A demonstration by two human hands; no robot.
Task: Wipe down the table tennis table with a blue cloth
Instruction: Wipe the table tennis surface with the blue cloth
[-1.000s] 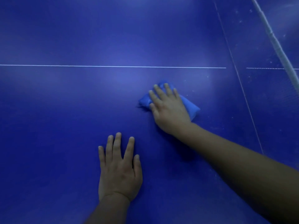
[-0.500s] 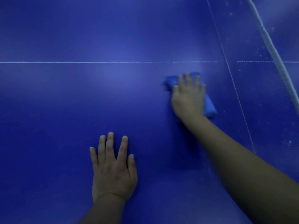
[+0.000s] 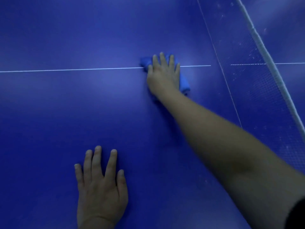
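The dark blue table tennis table [image 3: 82,113] fills the view, with a thin white centre line [image 3: 66,69] running across it. My right hand [image 3: 162,75] lies flat with straight fingers on a bunched blue cloth [image 3: 184,83], pressing it onto the table right over the white line. The cloth shows at the fingertips and along the right side of the hand; the rest is hidden under the palm. My left hand [image 3: 100,184] rests flat on the table near the lower edge of the view, fingers spread, holding nothing.
The net [image 3: 257,90] stands at the right, its white top band [image 3: 267,55] running diagonally from top to lower right. The table's far half shows dust specks [image 3: 244,66] through and beyond the net.
My right hand has slid the cloth away from me, from below the white line up onto it, after first moving it rightward. My left hand has stayed flat in place.
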